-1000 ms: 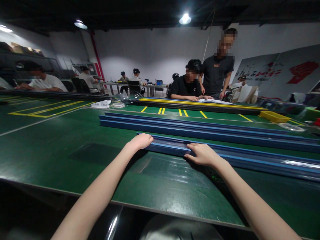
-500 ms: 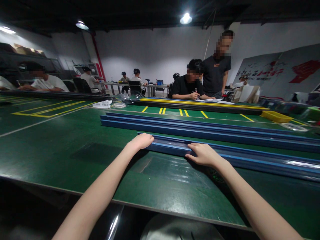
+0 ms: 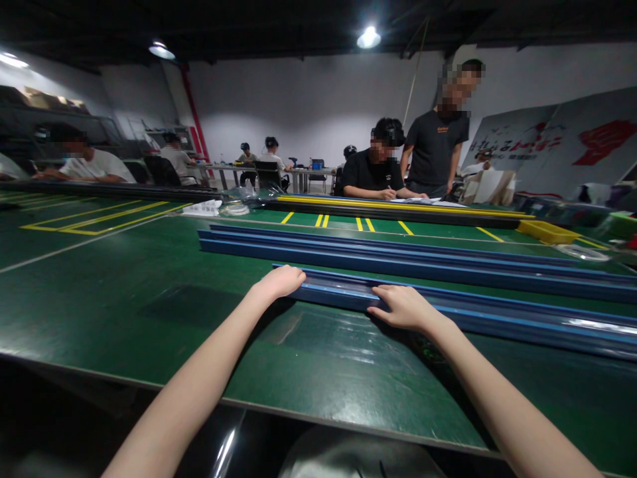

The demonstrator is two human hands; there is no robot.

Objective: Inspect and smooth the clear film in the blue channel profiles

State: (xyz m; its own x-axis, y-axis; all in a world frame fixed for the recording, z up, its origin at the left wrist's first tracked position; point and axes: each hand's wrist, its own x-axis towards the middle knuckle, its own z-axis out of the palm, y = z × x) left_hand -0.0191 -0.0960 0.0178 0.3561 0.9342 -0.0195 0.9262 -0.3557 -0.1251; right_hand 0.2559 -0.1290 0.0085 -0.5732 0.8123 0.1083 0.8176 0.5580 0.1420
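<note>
A long blue channel-shaped profile (image 3: 343,292) lies across the green table (image 3: 164,332) in front of me and runs off to the right. My left hand (image 3: 281,281) is closed over its left end, fingers curled around the far side. Farther right along the same profile, my right hand (image 3: 401,307) grips it, thumb on the near face and fingers over the top. A shiny strip, perhaps clear film, shows in the channel between my hands. Behind it, apart and roughly parallel, rests a second blue profile (image 3: 308,255).
Black and yellow bars (image 3: 398,208) lie farther back, left of a yellow tray (image 3: 547,232). White parts (image 3: 202,208) sit at the back left. A seated person (image 3: 373,169) writes across the table; another person (image 3: 438,149) stands beside them. The table's near edge (image 3: 318,413) runs below my arms.
My hands keep the same hold on the profile. The standing person across the table has shifted to the right, and the seated person's writing hand has lowered toward the papers.
</note>
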